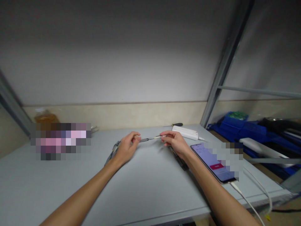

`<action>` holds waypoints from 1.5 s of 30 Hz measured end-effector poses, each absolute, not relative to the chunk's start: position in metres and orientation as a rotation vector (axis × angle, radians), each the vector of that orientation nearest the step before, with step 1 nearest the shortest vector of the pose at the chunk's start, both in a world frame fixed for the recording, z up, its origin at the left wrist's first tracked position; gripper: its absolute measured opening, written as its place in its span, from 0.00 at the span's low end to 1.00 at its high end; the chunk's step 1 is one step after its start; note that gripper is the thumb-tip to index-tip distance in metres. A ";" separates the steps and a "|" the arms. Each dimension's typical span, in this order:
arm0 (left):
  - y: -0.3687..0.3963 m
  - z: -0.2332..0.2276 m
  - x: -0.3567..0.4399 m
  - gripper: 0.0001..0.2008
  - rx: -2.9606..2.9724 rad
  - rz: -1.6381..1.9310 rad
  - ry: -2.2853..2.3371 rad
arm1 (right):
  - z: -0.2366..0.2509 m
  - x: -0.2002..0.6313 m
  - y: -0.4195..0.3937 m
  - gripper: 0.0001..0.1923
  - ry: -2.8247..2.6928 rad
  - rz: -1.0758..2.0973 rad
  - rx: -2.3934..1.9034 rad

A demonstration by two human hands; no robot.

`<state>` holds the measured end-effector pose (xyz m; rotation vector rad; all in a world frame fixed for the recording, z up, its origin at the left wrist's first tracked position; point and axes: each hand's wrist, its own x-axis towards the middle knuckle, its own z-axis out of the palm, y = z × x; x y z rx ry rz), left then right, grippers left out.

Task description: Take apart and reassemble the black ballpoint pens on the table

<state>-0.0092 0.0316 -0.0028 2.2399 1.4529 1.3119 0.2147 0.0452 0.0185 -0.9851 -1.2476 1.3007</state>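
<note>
We've got a wide grey surface [145, 188] w/ open room in front; far edge meets the wall, right edge drops off by the phone [211, 161] and its cable. Left hand [125, 147] and right hand [175, 142] each pinch one end of a thin metal tool [150, 138], held just above the surface. Looks light, stiff, prob. slippery; grip it at the ends.

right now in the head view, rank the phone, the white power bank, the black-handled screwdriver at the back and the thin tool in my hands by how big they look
1. phone, though it lies nearest the camera
2. white power bank
3. thin tool, held between left hand and right hand
4. black-handled screwdriver, farthest away, so unsure against the thin tool
</note>
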 end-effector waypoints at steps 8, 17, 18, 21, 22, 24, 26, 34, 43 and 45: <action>0.029 -0.001 -0.008 0.10 2.342 1.408 1.403 | 0.020 0.217 0.046 0.12 -1.151 1.297 -0.981; 0.031 0.000 -0.008 0.22 2.036 1.232 1.493 | 0.017 0.215 0.047 0.17 -1.201 1.259 -0.925; 0.032 0.000 -0.007 0.23 1.989 1.235 1.490 | 0.017 0.215 0.047 0.17 -1.210 1.243 -0.920; 0.035 -0.002 -0.008 0.23 1.880 1.248 1.466 | 0.015 0.217 0.049 0.17 -1.213 1.201 -0.898; 0.036 -0.003 -0.008 0.23 1.856 1.256 1.456 | 0.015 0.217 0.049 0.16 -1.210 1.190 -0.895; 0.038 -0.004 -0.009 0.23 1.820 1.277 1.448 | 0.015 0.218 0.049 0.17 -1.203 1.172 -0.899; 0.040 -0.004 -0.010 0.23 1.804 1.296 1.449 | 0.015 0.218 0.050 0.17 -1.193 1.156 -0.905; 0.044 -0.004 -0.014 0.22 1.772 1.367 1.453 | 0.017 0.218 0.052 0.15 -1.082 1.100 -0.914; 0.048 -0.009 -0.021 0.22 1.798 1.371 1.473 | 0.019 0.219 0.053 0.13 -1.052 1.054 -0.932; 0.047 -0.008 -0.020 0.22 1.799 1.372 1.469 | 0.019 0.219 0.053 0.13 -1.064 1.063 -0.927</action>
